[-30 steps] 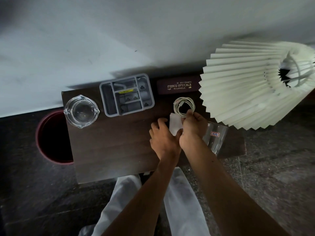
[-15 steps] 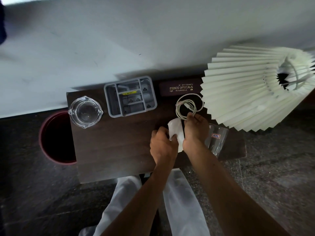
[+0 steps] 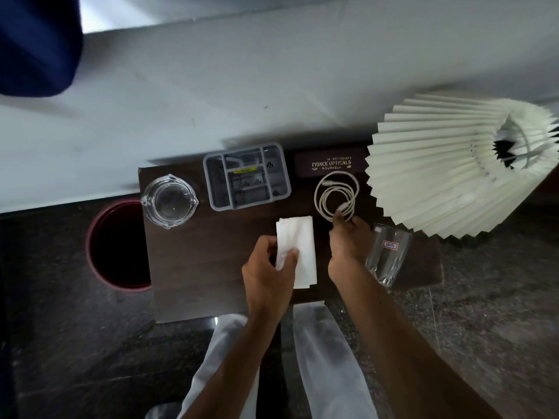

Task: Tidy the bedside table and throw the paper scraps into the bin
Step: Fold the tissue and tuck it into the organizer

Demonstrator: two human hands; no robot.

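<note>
A white folded paper (image 3: 298, 246) lies over the dark wooden bedside table (image 3: 196, 261), and my left hand (image 3: 269, 273) pinches its left edge between thumb and fingers. My right hand (image 3: 348, 246) sits just right of the paper, its fingertips curled on the near loop of a coiled white cable (image 3: 335, 196). The red round bin (image 3: 116, 246) stands on the floor at the table's left end.
A glass ashtray (image 3: 169, 201) sits at the table's left, a grey compartment organiser (image 3: 246, 176) and a dark spectacle case (image 3: 329, 166) at the back. A drinking glass (image 3: 387, 255) stands by my right wrist. A pleated lampshade (image 3: 453, 170) overhangs the right end.
The paper has come out from between my hands and now lies unfolded longer in my left hand. My right hand let go of it and moved right onto the cable, which has spread wider.
</note>
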